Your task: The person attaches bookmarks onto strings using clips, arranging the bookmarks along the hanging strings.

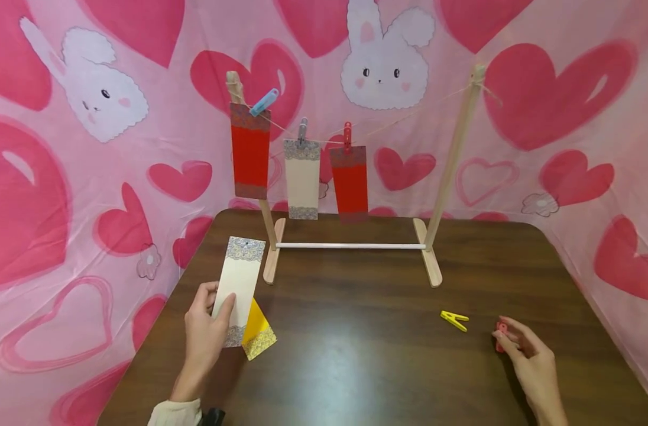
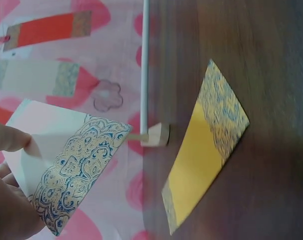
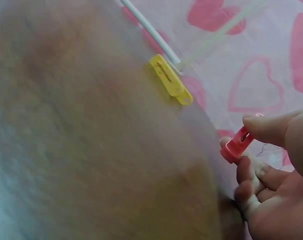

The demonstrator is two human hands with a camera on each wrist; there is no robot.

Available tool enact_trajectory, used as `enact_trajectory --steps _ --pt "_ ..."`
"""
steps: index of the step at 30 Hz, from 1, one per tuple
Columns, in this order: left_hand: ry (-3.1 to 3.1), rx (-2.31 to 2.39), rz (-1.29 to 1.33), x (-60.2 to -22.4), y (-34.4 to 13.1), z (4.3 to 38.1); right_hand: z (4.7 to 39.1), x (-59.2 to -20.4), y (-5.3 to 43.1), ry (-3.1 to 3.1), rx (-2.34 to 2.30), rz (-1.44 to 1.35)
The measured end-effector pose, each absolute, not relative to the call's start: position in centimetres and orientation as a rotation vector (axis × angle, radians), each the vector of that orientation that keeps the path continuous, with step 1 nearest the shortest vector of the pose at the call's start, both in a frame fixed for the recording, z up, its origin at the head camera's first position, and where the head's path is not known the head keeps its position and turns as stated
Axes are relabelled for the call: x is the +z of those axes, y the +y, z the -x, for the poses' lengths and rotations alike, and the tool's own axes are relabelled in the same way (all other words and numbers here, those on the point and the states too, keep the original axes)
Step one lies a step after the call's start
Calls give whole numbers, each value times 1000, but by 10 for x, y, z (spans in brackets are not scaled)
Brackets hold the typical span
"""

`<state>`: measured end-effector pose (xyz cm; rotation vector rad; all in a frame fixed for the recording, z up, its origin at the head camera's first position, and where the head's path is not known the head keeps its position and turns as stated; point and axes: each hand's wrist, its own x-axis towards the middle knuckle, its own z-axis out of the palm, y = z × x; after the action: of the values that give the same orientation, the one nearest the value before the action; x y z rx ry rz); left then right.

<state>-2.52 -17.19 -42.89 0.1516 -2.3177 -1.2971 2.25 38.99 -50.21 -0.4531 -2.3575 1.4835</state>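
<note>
My left hand point(image 1: 204, 331) pinches a white card point(image 1: 239, 278) with patterned bands at its ends, thumb across its front. The card is raised over the table, tilted slightly. Beneath it a yellow card point(image 1: 258, 334) with patterned ends lies on the wood, partly hidden in the head view; the left wrist view shows the yellow card point(image 2: 194, 155) in full. At the right, my right hand point(image 1: 531, 361) pinches a red clothespin point(image 3: 237, 144) between thumb and fingers. A yellow clothespin point(image 1: 454, 320) lies on the table to the left of that hand.
A wooden stand point(image 1: 454, 165) with a white crossbar point(image 1: 350, 245) is at the back. On its string hang a left red card point(image 1: 250, 154) by a blue clothespin point(image 1: 264, 102), a white card point(image 1: 303, 180) by a grey clothespin point(image 1: 303, 130), and another red card point(image 1: 350, 186) by a red clothespin point(image 1: 347, 136).
</note>
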Motion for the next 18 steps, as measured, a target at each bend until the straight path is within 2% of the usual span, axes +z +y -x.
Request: enact_trajectory --steps 6,18 --pt "-2323 -1406 -55 -425 -154 31 -26 -494 399 -2295 1550 255" --pt "-2265 -1470 149 -406 -126 53 -23 -446 399 -2407 1303 27"
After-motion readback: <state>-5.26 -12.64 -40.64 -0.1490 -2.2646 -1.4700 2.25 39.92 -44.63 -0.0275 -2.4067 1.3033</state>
